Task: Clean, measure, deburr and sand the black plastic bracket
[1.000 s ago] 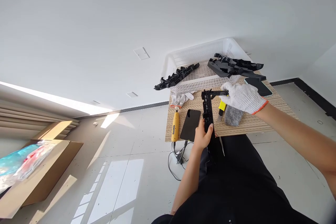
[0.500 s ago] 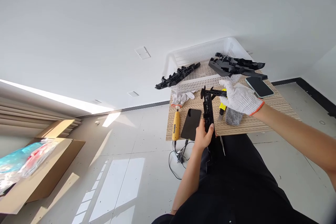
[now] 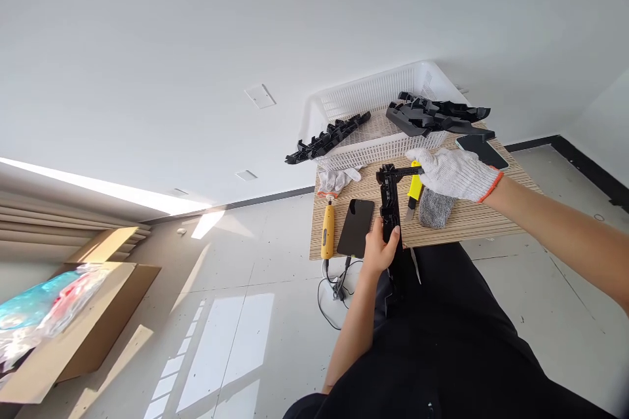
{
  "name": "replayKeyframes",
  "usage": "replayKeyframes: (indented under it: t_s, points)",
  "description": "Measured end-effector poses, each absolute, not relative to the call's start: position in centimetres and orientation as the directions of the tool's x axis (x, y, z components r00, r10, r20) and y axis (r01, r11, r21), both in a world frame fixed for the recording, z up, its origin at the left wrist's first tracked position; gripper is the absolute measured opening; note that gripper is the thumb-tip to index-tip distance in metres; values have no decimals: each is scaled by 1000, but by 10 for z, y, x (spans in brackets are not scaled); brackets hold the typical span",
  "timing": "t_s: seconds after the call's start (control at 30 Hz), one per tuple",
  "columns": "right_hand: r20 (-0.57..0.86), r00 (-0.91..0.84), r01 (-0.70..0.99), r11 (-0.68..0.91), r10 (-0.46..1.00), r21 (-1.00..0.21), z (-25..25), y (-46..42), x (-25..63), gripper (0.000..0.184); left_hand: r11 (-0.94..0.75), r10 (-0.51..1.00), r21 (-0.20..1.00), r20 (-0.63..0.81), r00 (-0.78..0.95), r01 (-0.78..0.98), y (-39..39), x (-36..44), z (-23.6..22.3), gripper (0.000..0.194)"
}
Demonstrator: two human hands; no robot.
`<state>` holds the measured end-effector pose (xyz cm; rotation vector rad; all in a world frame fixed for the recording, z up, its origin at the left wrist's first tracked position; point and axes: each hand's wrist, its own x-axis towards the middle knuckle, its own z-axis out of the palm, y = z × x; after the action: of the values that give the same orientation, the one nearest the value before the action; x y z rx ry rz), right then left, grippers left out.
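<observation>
In the head view, the left hand (image 3: 381,250), bare, has its grip wrapped round a long black plastic part (image 3: 389,203), thumb lying along it. The part stands lengthwise across the bench's near edge, its upper end over the bench (image 3: 472,219) and its lower end down by the person's dark trousers. The right hand (image 3: 455,173), in a white knit glove with an orange cuff, has its grip pinched on the beam of a black caliper (image 3: 407,171), whose head meets the part's upper end.

Just right of the part, a yellow utility knife (image 3: 415,184) with its blade out lies against a folded grey marled cloth (image 3: 436,208); slatted wood runs on rightward from there. Left of the part, a dark phone (image 3: 354,228) and a yellow pen-shaped power tool (image 3: 327,230) reach the near edge, cables (image 3: 339,288) hanging beyond it. A second knit glove (image 3: 339,178) lies behind the tool, touching the basket.

The white plastic basket (image 3: 378,152), slotted along its walls, fills the back. A ribbed black strip (image 3: 327,139) slants over its left rim; smoother, curved black parts (image 3: 432,116) pile over the right, near a pale-cased phone (image 3: 484,149). Open floor (image 3: 275,242) spreads left of the bench, towards a cardboard box (image 3: 105,314).
</observation>
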<state>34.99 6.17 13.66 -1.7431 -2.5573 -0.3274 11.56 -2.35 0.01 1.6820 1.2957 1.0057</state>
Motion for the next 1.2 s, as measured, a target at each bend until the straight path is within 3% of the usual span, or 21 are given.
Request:
replayKeyframes:
  t_s: [0.17, 0.43, 0.5, 0.6, 0.67, 0.8, 1.0, 1.1, 1.2]
  points:
    - [158, -396, 908, 362, 904, 209, 139, 60, 352, 50, -205, 974, 899, 149, 172, 386, -23, 115, -4, 26]
    - [186, -358, 926, 323, 915, 196, 137, 59, 350, 38, -193, 975, 899, 131, 181, 392, -21, 118, 1, 26]
    - [211, -309, 951, 295, 927, 97, 127, 47, 342, 38, -203, 974, 900, 147, 170, 386, -22, 119, 1, 25]
    - [203, -111, 958, 159, 973, -240, 100, 17, 327, 34, -217, 973, 896, 166, 161, 388, -24, 121, -1, 23]
    - [225, 41, 888, 68, 973, -454, 77, 1, 318, 28, -231, 970, 883, 176, 168, 409, -25, 122, -2, 22]
    - [349, 383, 723, -42, 855, -690, 46, -11, 314, 24, -210, 973, 886, 146, 180, 413, -27, 120, 7, 24]
    - [466, 260, 641, 210, 846, -738, 21, -1, 327, 14, -168, 980, 892, 106, 167, 419, -27, 119, 9, 25]
    - [532, 327, 533, 313, 781, -786, 15, -3, 331, 12, -177, 982, 873, 124, 145, 455, -28, 120, 8, 24]
    - [442, 433, 311, 330, 786, -891, 22, -8, 329, 18, -189, 979, 881, 137, 150, 434, -28, 121, 9, 24]
